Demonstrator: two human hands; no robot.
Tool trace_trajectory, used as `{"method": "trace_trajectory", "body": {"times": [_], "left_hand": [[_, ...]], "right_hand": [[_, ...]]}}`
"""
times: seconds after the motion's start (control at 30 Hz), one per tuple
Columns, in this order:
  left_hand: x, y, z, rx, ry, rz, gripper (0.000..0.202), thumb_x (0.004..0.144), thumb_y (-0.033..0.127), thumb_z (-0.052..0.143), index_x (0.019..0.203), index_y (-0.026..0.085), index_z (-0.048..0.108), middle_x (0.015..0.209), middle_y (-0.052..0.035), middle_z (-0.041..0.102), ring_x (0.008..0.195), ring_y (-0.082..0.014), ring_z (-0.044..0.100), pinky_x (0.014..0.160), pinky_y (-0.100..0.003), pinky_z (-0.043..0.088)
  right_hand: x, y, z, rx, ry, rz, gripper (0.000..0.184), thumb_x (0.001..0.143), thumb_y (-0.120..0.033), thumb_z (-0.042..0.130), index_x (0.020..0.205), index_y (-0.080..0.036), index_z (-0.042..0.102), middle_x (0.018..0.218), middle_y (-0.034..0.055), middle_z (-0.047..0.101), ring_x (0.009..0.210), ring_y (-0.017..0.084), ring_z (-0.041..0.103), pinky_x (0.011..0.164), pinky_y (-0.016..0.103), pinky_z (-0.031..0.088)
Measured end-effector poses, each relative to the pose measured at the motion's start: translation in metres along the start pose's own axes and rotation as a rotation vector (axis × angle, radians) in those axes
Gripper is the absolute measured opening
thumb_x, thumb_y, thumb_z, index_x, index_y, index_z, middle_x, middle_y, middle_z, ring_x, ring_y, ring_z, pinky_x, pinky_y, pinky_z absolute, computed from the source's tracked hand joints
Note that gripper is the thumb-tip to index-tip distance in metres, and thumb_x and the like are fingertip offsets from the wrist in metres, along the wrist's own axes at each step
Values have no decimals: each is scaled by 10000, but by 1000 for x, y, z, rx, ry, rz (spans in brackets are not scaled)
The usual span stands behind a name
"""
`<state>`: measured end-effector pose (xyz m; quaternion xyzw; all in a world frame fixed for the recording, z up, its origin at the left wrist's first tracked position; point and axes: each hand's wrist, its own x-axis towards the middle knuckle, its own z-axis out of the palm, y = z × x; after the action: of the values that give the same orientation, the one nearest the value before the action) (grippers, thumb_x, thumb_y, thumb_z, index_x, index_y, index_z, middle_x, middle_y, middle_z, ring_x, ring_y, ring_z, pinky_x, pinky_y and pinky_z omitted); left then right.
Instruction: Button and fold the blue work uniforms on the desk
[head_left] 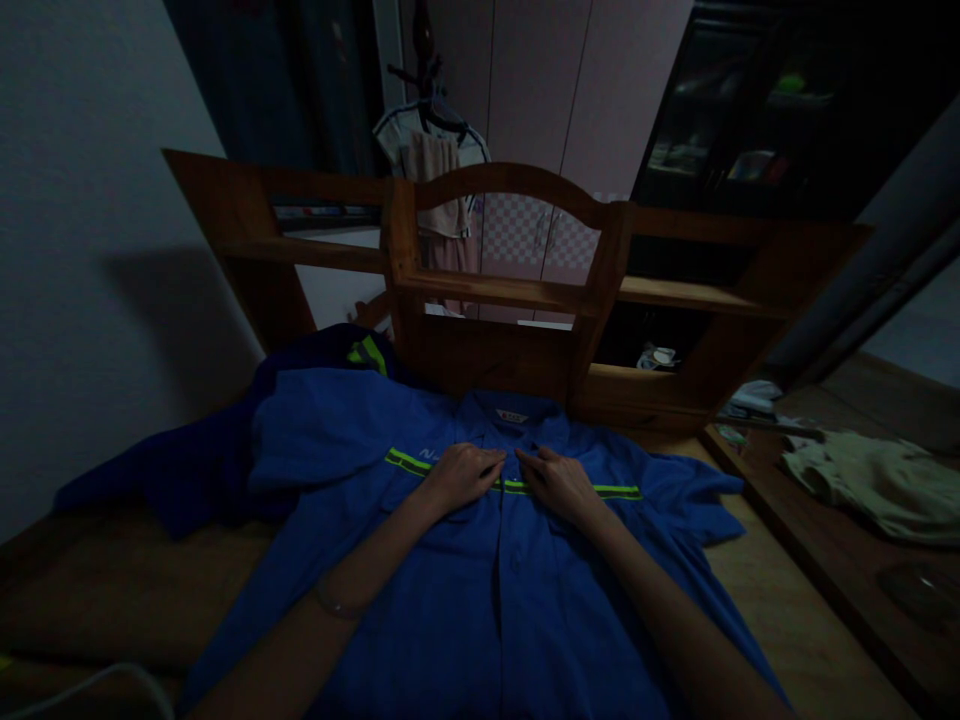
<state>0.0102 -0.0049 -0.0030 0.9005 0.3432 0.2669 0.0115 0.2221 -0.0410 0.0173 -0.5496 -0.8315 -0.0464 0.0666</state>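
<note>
A blue short-sleeved work shirt [442,590] lies spread front side up, its collar [551,425] pointing away from me. A yellow-green reflective stripe crosses its chest. My left hand [466,474] is closed on the left edge of the front opening, just below the collar. Opposite it, my right hand [556,482] pinches the right edge of the opening, fingers bent inward. The fingertips of both hands are close together, with a narrow gap between them. Below the hands, the button placket [516,560] runs down toward me.
Behind the shirt stands a wooden headboard [495,292] with open shelves. A darker blue garment [202,470] with a reflective stripe lies at the left. On the right, a pale green cloth [877,480] rests on a wooden surface. Clothes hang on a rack [424,110] farther back.
</note>
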Motion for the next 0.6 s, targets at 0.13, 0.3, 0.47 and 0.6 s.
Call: {"method": "trace_trajectory", "body": {"times": [0.13,0.3,0.47,0.6], "left_hand": [[0,-2,1,-6,-4,-11,299,904,270,422,1120,235,625,1068,-33,682,928,-182,647,868,-308,471],[-2,-4,4,-2,-8,0,309,906,267,422,1150,225,607,1110,-37,665,981,-182,630,911,-338,447],[-3,-3,4,42,-28,-9,318,912,280,416,1176,225,584,1145,-51,647,1021,-193,614,897,-345,452],[-2,-1,1,61,-49,-6,315,912,294,418,1180,237,573,1153,-61,641,1024,-195,614,888,-343,456]], "right_hand": [[2,2,1,7,-8,42,418,974,-386,268,1367,-315,390,949,52,594,783,150,606,663,222,400],[3,5,2,-34,-8,106,428,973,-403,259,1385,-333,352,960,55,579,778,152,608,655,226,407],[2,14,8,23,-6,89,426,972,-392,287,1387,-318,355,998,45,572,827,137,604,699,210,409],[2,19,13,79,32,87,414,973,-384,293,1373,-319,379,991,33,578,824,127,597,704,201,405]]}}
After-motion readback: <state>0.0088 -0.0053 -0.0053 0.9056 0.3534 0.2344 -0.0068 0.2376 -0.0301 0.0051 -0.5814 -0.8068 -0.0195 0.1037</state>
